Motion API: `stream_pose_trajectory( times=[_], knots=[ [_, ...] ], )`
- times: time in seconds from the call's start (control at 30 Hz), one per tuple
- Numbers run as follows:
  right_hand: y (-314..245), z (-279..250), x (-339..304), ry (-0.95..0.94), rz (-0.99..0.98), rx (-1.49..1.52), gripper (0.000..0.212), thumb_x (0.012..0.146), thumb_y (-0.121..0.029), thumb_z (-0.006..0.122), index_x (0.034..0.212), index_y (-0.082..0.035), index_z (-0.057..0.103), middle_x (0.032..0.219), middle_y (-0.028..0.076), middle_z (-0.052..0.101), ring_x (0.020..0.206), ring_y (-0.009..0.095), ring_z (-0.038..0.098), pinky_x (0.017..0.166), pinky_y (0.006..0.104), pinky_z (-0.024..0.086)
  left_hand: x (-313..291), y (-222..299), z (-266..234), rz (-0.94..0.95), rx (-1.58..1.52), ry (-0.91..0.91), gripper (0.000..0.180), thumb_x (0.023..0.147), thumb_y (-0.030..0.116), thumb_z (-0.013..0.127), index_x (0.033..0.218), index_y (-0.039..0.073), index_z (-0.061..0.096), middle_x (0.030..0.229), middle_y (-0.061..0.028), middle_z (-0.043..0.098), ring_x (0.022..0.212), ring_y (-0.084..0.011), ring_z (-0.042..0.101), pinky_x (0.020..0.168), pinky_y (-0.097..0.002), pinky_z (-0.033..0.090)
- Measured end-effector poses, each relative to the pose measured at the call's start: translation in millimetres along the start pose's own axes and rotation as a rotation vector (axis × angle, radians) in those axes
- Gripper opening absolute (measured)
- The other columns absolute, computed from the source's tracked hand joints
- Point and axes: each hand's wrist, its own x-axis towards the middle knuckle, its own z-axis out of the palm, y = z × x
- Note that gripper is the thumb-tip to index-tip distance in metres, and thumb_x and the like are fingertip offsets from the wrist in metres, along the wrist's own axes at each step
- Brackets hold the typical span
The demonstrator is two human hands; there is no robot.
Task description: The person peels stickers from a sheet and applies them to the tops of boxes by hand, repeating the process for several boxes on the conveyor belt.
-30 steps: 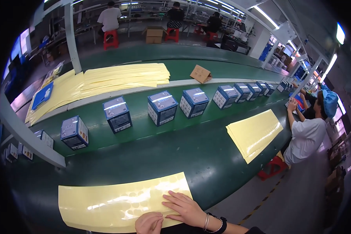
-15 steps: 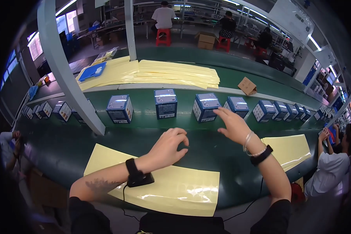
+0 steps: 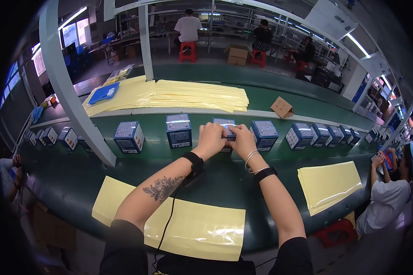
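Both my hands meet at a small blue box (image 3: 224, 122) on the green belt, straight ahead of me. My left hand (image 3: 209, 141) is closed against its left side, fingers bent. From the right, my right hand (image 3: 243, 142) grips it with thumb and fingers near the top front edge. My fingers cover most of its front, so anything small between them is hidden. Similar blue boxes stand close on either side, one to the left (image 3: 179, 133) and one to the right (image 3: 265, 133). Below my forearms lies a glossy yellow sheet (image 3: 202, 229) with faint round shapes.
More yellow sheets (image 3: 330, 185) lie at the right, and a long stack (image 3: 202, 95) sits behind the belt. A blue tray (image 3: 104, 93) rests on that stack's left end. A folded brown card (image 3: 282, 107) stands behind the boxes. A grey post (image 3: 73, 87) rises at left. Other people work on both sides.
My hands have come together and moved forward onto the blue box; they were apart and loosely open before. The view has shifted slightly.
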Motion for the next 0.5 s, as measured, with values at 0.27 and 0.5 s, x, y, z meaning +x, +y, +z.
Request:
stream_pose_trajectory(
  times=[0.27, 0.5],
  knots=[
    [-3.7, -0.7, -1.2, -0.002, 0.011, -0.047, 0.055, 0.065, -0.015, 0.079, 0.117, -0.012, 0.059, 0.114, 0.017, 0.055, 0.090, 0.037, 0.062, 0.078, 0.0426, 0.053, 6.5, -8.7, 8.9, 0.027, 0.051, 0.081, 0.012, 0.071, 0.014, 0.071, 0.078, 0.009, 0.064, 0.098, -0.0080, 0.061, 0.096, -0.0250, 0.055, 0.085, -0.0396, 0.035],
    [-4.7, -3.4, -0.2, -0.018, 0.076, -0.030, 0.052, 0.066, -0.019, 0.079, 0.115, -0.014, 0.063, 0.113, 0.015, 0.057, 0.097, 0.034, 0.060, 0.082, 0.0407, 0.051, 2.5, 0.0, -0.1, 0.577, 0.505, 0.346, 0.008, 0.075, 0.012, 0.062, 0.081, 0.008, 0.065, 0.118, -0.0092, 0.056, 0.106, -0.0235, 0.053, 0.094, -0.0426, 0.034]
  ],
)
